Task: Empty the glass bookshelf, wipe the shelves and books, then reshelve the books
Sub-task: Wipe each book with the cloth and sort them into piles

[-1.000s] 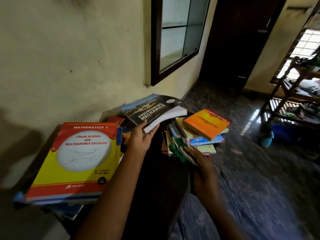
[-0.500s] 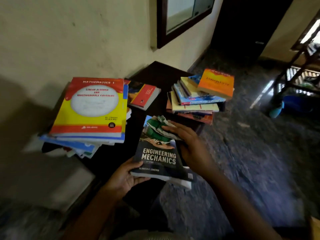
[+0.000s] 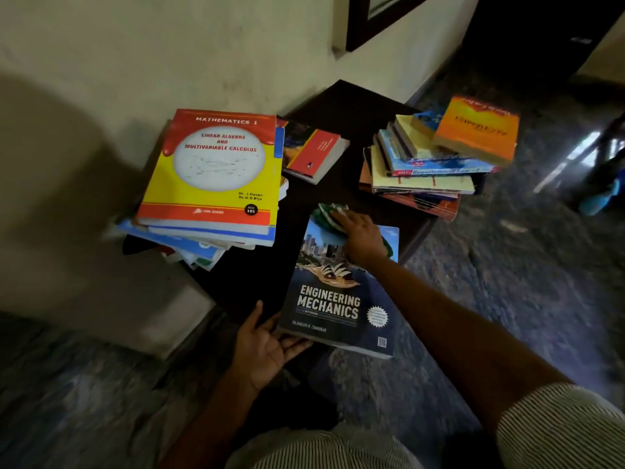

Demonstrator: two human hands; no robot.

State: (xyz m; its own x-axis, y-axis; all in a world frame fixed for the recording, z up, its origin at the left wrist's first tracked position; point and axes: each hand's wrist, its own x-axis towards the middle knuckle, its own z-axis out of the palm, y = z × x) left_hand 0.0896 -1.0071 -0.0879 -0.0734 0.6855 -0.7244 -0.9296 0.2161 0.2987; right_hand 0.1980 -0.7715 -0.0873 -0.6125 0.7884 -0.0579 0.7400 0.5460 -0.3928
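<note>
The dark Engineering Mechanics book (image 3: 333,306) lies cover up in front of me, over the near edge of the dark table (image 3: 341,106). My left hand (image 3: 267,346) supports its near left corner from below, thumb along the edge. My right hand (image 3: 360,233) presses a green and white cloth (image 3: 326,213) flat on the book's far end. A stack topped by the yellow and red Mathematics book (image 3: 216,170) lies at the left. A second stack topped by an orange book (image 3: 477,128) sits at the right. The dark frame of the glass bookshelf (image 3: 365,22) shows on the wall above.
A small red book (image 3: 314,154) lies between the two stacks on the table. A pale wall runs along the left and back. Dark speckled stone floor spreads to the right, where a blue object (image 3: 600,198) lies beside dark furniture legs.
I lifted the Engineering Mechanics book off the far stack and brought it down in front of me. My right hand with the cloth moved from the right stack onto its cover and slid toward its far end.
</note>
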